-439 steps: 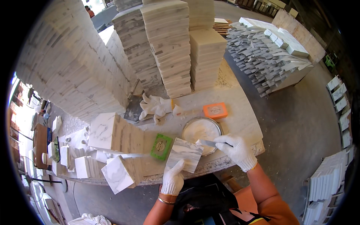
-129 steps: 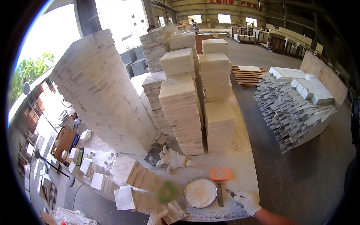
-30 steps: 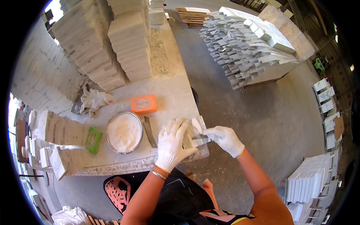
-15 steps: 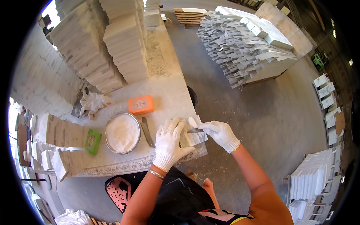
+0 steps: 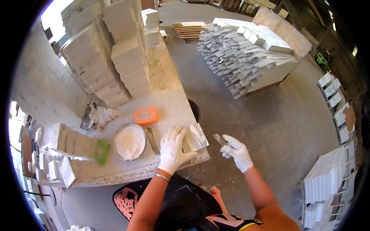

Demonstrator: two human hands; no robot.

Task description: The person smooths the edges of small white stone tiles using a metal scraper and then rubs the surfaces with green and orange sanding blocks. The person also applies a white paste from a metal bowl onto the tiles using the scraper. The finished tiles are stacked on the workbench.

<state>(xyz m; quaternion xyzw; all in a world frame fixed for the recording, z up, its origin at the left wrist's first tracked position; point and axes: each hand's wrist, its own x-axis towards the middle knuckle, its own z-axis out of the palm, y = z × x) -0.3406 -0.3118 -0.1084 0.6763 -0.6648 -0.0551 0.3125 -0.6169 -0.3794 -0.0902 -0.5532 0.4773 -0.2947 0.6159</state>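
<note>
My left hand (image 5: 173, 148), in a white knit glove, rests flat with its fingers spread over a pale grey-white marble tile (image 5: 201, 143) at the table's corner. White paste (image 5: 197, 133) is smeared on the tile's right part. Off the table's right edge, my right hand (image 5: 237, 153), gloved alike, grips a small flat metal scraper (image 5: 218, 138), its tip pointing up and left. Left of my left hand lies a long flat metal blade (image 5: 153, 141). Beside that blade stands a round metal bowl (image 5: 145, 143) filled with white paste (image 5: 130, 142).
An orange box (image 5: 146, 116), a green box (image 5: 101, 151) and crumpled gloves (image 5: 101, 116) lie on the stone table (image 5: 169, 102). Tall stacks of tiles (image 5: 131, 65) rise at its far left. Across the floor stands a pile of stone strips (image 5: 231, 54); a black bucket (image 5: 195, 110) sits by the table's edge.
My right hand has drawn the scraper off the tile, moving right and slightly down, leaving white paste on its surface. My left hand stays on the tile. The view has shifted a little.
</note>
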